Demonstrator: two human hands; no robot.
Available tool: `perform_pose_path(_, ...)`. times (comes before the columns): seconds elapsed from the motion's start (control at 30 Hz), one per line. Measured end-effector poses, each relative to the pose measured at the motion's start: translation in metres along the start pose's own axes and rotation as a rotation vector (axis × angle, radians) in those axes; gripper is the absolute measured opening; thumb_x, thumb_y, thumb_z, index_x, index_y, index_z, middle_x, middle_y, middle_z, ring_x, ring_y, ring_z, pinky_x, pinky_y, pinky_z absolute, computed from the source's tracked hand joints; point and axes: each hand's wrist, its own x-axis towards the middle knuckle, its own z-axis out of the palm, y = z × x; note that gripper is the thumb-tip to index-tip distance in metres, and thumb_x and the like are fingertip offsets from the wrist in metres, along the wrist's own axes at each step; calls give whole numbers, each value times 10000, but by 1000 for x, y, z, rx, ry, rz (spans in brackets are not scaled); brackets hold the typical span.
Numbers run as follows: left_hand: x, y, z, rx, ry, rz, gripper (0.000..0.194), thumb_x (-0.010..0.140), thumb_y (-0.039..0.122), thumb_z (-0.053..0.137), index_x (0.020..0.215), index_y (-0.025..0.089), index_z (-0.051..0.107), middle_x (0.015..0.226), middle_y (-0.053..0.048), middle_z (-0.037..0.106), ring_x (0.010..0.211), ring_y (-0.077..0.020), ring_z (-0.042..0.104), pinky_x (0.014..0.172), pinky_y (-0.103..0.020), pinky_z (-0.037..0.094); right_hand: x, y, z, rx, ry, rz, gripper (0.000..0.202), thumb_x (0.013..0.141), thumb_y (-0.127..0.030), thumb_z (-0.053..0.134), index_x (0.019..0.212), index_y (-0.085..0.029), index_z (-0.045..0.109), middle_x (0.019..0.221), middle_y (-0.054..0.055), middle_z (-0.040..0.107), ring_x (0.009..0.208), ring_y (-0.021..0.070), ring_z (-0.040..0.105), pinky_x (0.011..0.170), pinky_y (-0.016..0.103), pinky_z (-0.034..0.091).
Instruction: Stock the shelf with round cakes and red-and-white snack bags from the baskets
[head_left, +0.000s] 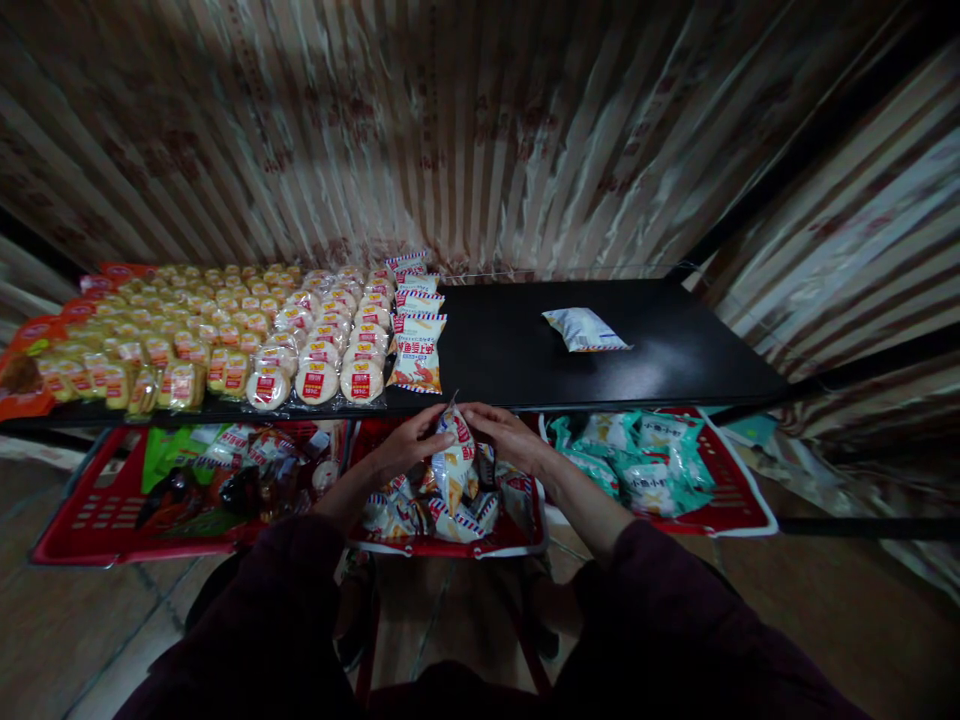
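Between my two hands, above the middle red basket, is a white snack bag with red print and an orange picture, held upright. My left hand closes on its left side, thumb across the front. My right hand grips its upper right edge. More bags of the same kind lie in the basket below. On the black shelf ahead, a column of matching bags stands beside the round wrapped rice crackers. A single bag lies apart on the right, its print turned away.
Yellow wrapped snacks and orange packs fill the shelf's left. A left basket holds mixed packets; a right basket holds teal bags. Black posts and a striped curtain border the shelf.
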Motion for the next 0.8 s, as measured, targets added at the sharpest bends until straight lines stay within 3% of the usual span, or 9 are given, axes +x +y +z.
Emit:
perform_pose_path(0.1,-3,4,1,-82,20,-20,708,738,445,684,1351,174,456,1179,-110,640,1120,-279,566,965,-404,421,-2,0,2,-2,14,-12,450,588,-451,813,953,-212,699,884,4,707,809,137,628,767,254,467)
perform_pose_path(0.37,1,5,19,-327,42,67,497,786,481,600,1172,167,607,1119,-102,668,1033,-256,612,906,-353,466,-10,-1,4,34,-7,102,413,697,-492,723,1014,-236,655,921,19,704,750,135,613,579,213,449)
perform_pose_path(0.5,7,0,22,-389,77,60,481,781,484,617,1136,159,615,1041,-91,690,966,-243,636,867,-360,488,-8,1,3,53,0,51,423,696,-495,725,1023,-238,650,905,17,704,725,127,599,572,206,440)
perform_pose_path(0.8,18,-19,22,-365,212,62,457,781,541,607,1035,163,639,929,-51,706,904,-197,656,842,-319,501,-5,2,7,98,77,-44,388,626,-491,775,854,-202,650,794,4,694,727,147,623,657,250,459)
